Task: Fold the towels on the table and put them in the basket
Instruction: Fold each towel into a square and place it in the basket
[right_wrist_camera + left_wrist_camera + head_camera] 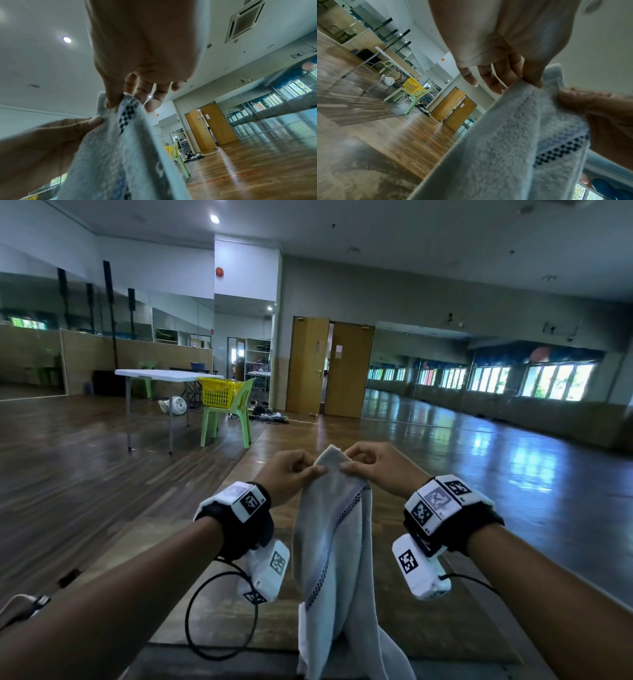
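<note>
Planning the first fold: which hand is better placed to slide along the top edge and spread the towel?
Right, marginally. Both the left hand and right hand pinch the towel together at its top, but the checkered hem hangs on the right's side.

towel (334, 546): pale grey, dark checkered stripe | basket (219, 392): yellow | chair (236, 412): light green | doors (329, 368): tan wood

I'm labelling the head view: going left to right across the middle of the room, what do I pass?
White table → yellow basket on the green chair → wooden doors → windows.
</note>
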